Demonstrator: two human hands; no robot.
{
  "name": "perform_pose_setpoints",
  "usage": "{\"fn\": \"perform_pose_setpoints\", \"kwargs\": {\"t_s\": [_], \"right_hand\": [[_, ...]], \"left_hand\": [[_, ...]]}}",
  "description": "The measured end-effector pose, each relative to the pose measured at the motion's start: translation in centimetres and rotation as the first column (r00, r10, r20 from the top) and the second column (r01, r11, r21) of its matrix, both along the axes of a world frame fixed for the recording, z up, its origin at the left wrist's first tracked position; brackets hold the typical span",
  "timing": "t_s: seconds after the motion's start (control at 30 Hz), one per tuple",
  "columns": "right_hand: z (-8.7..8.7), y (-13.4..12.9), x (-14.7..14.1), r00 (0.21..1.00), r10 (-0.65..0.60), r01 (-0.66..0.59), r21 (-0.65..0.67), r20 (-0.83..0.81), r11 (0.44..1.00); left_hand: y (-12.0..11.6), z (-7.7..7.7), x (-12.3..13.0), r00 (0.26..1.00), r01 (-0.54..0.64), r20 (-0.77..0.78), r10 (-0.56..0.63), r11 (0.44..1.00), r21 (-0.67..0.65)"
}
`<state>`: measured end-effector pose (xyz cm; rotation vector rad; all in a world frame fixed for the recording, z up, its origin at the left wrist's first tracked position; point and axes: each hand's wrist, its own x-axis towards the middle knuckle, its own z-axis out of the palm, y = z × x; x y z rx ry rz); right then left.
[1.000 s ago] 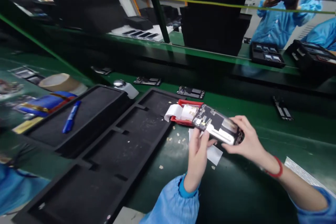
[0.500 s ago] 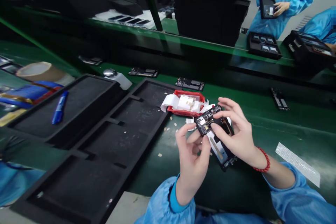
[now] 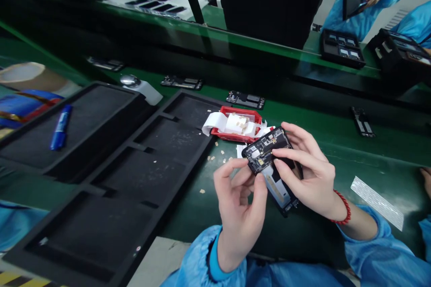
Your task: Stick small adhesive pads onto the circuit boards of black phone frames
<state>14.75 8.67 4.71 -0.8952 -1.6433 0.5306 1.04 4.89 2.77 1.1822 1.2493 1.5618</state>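
An opened phone (image 3: 276, 187), its circuit board and a pale metal plate showing, is tilted above the green bench. My left hand (image 3: 239, 204) grips its left edge between thumb and fingertips. Around the right side wraps my right hand (image 3: 311, 177), a red beaded bracelet on its wrist. Its thumb and index fingertip meet closely over the board; whether a small part sits between them I cannot make out. Just behind the phone is a red bin (image 3: 232, 137) holding white paper strips and small tan pieces.
A long black tray (image 3: 188, 188) and a black box with a blue marker (image 3: 61, 126) lie left. Opened phones (image 3: 245, 99) line the back. A silvery sheet (image 3: 377, 202) lies right, near another person's hand (image 3: 427, 180). Opposite, a co-worker (image 3: 363, 4) holds a black tray.
The camera view has shifted slightly. My right thumb and index finger have moved a little on the phone's board. Another person's hand has appeared at the right edge; the co-worker opposite has tilted their tray.
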Motion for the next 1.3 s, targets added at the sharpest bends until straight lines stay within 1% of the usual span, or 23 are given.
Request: {"fn": "perform_pose_setpoints", "kwargs": {"t_s": [0.1, 0.2, 0.27, 0.33, 0.47, 0.57, 0.7, 0.83, 1.07, 1.17, 1.23, 1.3], "right_hand": [[0.4, -0.3, 0.1, 0.999, 0.027, -0.030, -0.091, -0.037, 0.995], [0.7, -0.4, 0.1, 0.996, 0.053, -0.065, -0.181, -0.069, 0.981], [0.8, -0.3, 0.0, 0.997, 0.040, -0.054, -0.214, -0.068, 0.975], [0.8, -0.1, -0.1, 0.997, 0.017, -0.033, -0.233, -0.070, 0.972], [1.0, 0.5, -0.1, 0.997, 0.040, -0.060, -0.295, -0.071, 0.954], [1.3, 0.8, -0.1, 0.996, 0.092, -0.084, -0.284, 0.015, 0.955], [1.4, 1.0, 0.1, 0.987, 0.121, -0.089, -0.263, 0.107, 0.961], [1.0, 1.0, 0.3, 0.989, 0.109, -0.083, -0.240, 0.099, 0.967], [0.3, 1.1, 0.3, 0.987, 0.135, -0.113, -0.223, 0.086, 0.968], [0.3, 1.1, 0.2, 0.991, 0.091, -0.070, -0.211, 0.095, 0.975], [0.4, 1.0, 0.2, 0.993, 0.048, -0.024, -0.211, 0.107, 0.977], [0.5, 1.0, 0.1, 0.995, 0.027, -0.005, -0.216, 0.101, 0.976]], "left_hand": [[0.1, 0.0, -0.2, 0.996, -0.036, -0.076, 0.040, 0.998, 0.044], [0.5, 0.2, -0.4, 0.987, 0.003, -0.161, 0.015, 0.994, 0.111], [0.7, 0.3, -0.4, 0.987, 0.048, -0.161, -0.028, 0.991, 0.123], [0.8, 0.3, -0.4, 0.990, 0.054, -0.139, -0.038, 0.992, 0.110], [0.7, -0.6, -0.5, 0.992, 0.064, -0.111, -0.053, 0.994, 0.094], [0.7, -1.1, -0.7, 0.994, 0.098, -0.060, -0.093, 0.992, 0.081], [1.1, -0.6, -0.5, 0.994, 0.074, -0.083, -0.069, 0.995, 0.060], [1.5, 0.0, -0.1, 0.995, 0.044, -0.094, -0.040, 0.998, 0.041], [1.7, -0.5, -0.3, 0.993, 0.046, -0.106, -0.045, 0.999, 0.004], [1.6, -0.6, -0.4, 0.989, 0.056, -0.134, -0.056, 0.998, -0.001], [1.4, -0.6, -0.4, 0.985, 0.079, -0.156, -0.078, 0.997, 0.004], [1.3, -0.7, -0.4, 0.979, 0.109, -0.178, -0.103, 0.994, 0.019]]}}
